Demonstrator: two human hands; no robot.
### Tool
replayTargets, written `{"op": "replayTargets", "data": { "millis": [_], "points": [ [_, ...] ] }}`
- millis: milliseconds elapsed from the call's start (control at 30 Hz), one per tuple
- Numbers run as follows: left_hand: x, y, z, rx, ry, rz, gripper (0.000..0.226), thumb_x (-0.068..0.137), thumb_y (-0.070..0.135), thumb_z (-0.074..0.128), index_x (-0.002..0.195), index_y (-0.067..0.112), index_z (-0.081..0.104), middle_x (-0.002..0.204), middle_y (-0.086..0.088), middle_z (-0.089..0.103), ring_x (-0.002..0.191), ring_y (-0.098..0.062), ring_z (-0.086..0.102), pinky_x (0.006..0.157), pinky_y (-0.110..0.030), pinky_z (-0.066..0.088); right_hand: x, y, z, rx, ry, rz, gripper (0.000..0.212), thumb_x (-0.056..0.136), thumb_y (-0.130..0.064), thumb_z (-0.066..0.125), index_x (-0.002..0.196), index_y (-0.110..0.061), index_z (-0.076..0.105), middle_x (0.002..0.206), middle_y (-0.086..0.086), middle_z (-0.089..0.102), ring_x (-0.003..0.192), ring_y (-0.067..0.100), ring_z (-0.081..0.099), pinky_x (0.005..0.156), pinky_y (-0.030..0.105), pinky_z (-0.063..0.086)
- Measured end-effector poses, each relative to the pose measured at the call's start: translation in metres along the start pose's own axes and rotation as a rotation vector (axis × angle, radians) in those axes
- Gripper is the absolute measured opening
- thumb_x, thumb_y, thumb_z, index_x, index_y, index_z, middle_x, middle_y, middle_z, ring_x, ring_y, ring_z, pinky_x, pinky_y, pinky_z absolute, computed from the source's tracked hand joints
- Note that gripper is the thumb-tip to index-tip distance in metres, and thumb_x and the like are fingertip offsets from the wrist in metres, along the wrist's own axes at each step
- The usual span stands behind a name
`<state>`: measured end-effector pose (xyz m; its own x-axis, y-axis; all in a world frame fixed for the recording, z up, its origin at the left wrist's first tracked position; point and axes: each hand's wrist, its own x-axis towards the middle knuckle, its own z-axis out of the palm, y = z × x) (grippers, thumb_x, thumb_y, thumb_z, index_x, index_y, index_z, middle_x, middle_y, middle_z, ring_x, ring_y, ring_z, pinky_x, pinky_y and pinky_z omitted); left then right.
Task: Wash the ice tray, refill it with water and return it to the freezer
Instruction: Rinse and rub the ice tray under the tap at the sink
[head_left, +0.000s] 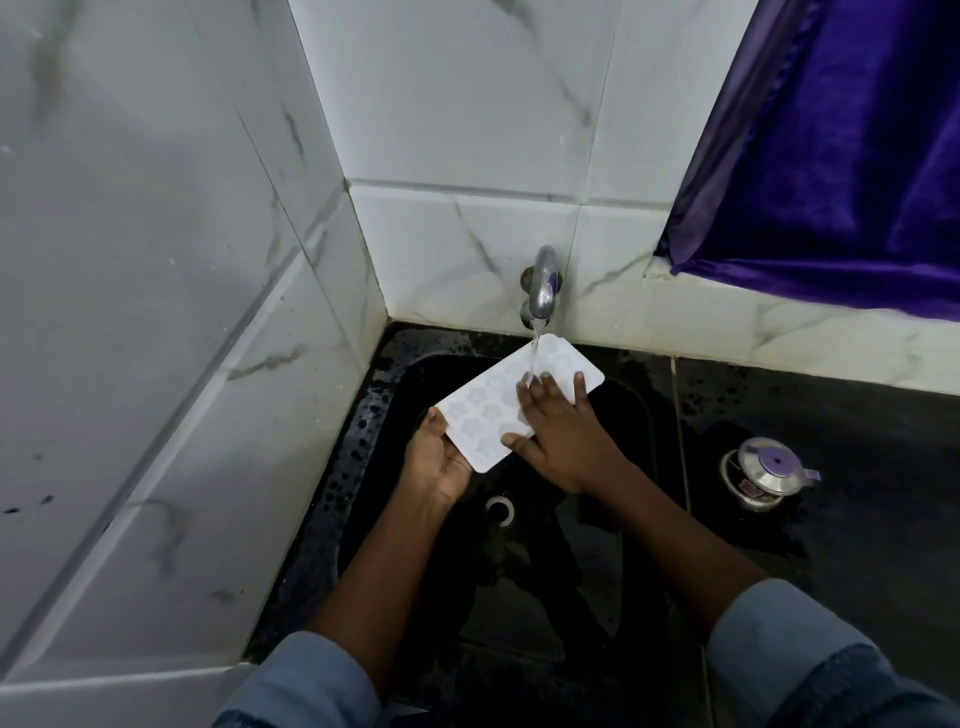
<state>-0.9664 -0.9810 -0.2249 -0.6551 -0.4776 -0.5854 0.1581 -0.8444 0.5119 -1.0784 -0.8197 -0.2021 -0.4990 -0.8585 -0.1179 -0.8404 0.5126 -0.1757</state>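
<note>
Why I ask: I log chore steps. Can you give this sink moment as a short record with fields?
place: black sink in a tiled corner
ice tray: white, held over the sink
tap: running, stream lands on the tray's far end
left hand: holds the tray's near corner from below
right hand: fingers spread flat on the tray
counter: lidded steel container right of the sink
stage: washing, not yet refilled

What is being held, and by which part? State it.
The ice tray: the left hand grips its near short end from beneath. The right hand only presses flat on top.
</note>
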Motion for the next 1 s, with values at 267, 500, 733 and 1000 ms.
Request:
{"op": "replayTargets", "data": {
  "millis": [267, 500, 733, 1000],
  "points": [
    [0.001, 0.013, -0.014, -0.018, 0.052, 0.026, 0.034, 0.113, 0.021, 0.046, 0.133, 0.0, 0.063, 0.128, -0.024, 0.072, 0.095, -0.034, 0.075, 0.087, -0.057, 0.059, -0.004, -0.009, 0.008, -0.006, -0.021, -0.242, 0.089, 0.099, -0.08, 0.008, 0.17, -0.026, 0.004, 0.176, -0.003, -0.003, 0.162, 0.022, -0.011, 0.123, 0.062, -0.021],
    [-0.001, 0.027, -0.029, 0.065, 0.036, 0.019, 0.023, 0.111, 0.02, 0.05, 0.121, 0.006, 0.066, 0.121, -0.014, 0.074, 0.084, -0.027, 0.08, 0.063, -0.047, 0.067, 0.014, 0.05, -0.003, 0.016, 0.001, 0.107, 0.098, 0.091, -0.084, -0.008, 0.17, -0.027, 0.006, 0.177, -0.003, -0.005, 0.163, 0.019, -0.011, 0.121, 0.066, -0.021],
    [0.007, 0.036, -0.029, 0.166, -0.05, -0.083, 0.035, 0.113, 0.035, 0.049, 0.129, 0.01, 0.068, 0.126, -0.019, 0.075, 0.104, -0.034, 0.077, 0.077, -0.054, 0.066, 0.029, 0.059, -0.018, 1.129, 0.225, 0.623, 0.058, 0.106, -0.027, 0.063, 0.157, -0.008, 0.044, 0.147, 0.008, 0.058, 0.123, 0.025, 0.062, 0.097, 0.031, 0.048],
    [0.014, 0.031, -0.021, 0.028, -0.054, -0.14, 0.072, 0.105, 0.065, 0.045, 0.14, 0.005, 0.061, 0.131, -0.024, 0.072, 0.12, -0.042, 0.069, 0.087, -0.057, 0.062, 0.008, 0.054, 0.005, 1.508, 0.271, 0.84, 0.015, 0.107, -0.012, 0.06, 0.112, -0.005, 0.071, 0.116, 0.018, 0.074, 0.086, 0.029, 0.072, 0.078, 0.038, 0.058]
  ]
}}
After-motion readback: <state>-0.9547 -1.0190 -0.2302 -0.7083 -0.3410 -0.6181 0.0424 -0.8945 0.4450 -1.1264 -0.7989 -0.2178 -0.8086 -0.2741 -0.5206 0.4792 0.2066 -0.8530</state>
